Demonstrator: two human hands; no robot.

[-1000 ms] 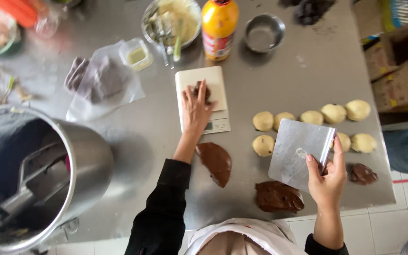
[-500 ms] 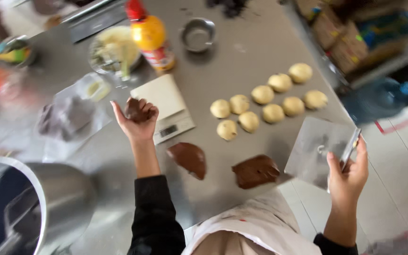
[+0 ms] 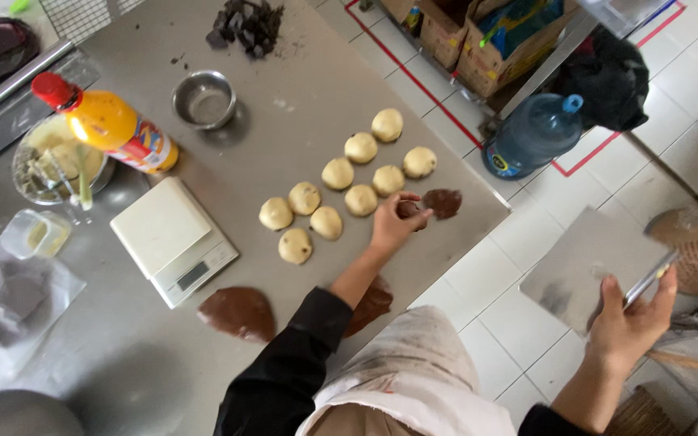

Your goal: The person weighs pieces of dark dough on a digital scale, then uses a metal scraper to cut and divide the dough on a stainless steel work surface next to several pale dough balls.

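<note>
My left hand (image 3: 392, 224) holds a small lump of brown dough (image 3: 408, 209) just above the steel table (image 3: 300, 137), beside another brown dough piece (image 3: 443, 203) near the table's right edge. Several pale dough balls (image 3: 341, 200) lie in rows just left of that hand. My right hand (image 3: 632, 323) is off the table over the tiled floor, gripping a flat metal bench scraper (image 3: 591, 262). A white kitchen scale (image 3: 173, 239) stands bare further left. Two bigger brown dough slabs, one (image 3: 238, 312) left of my arm and one (image 3: 372, 303) partly under it, lie at the near edge.
An orange bottle with red cap (image 3: 111, 123), a small steel bowl (image 3: 203, 98), a glass bowl with utensils (image 3: 56, 161) and a chocolate chunk pile (image 3: 245, 24) sit at the back. A blue water jug (image 3: 531, 133) and cardboard boxes (image 3: 478, 32) stand on the floor.
My left hand lifted a brown dough lump off the scale and carried it right, past the pale balls. My right hand with the scraper swung out beyond the table edge.
</note>
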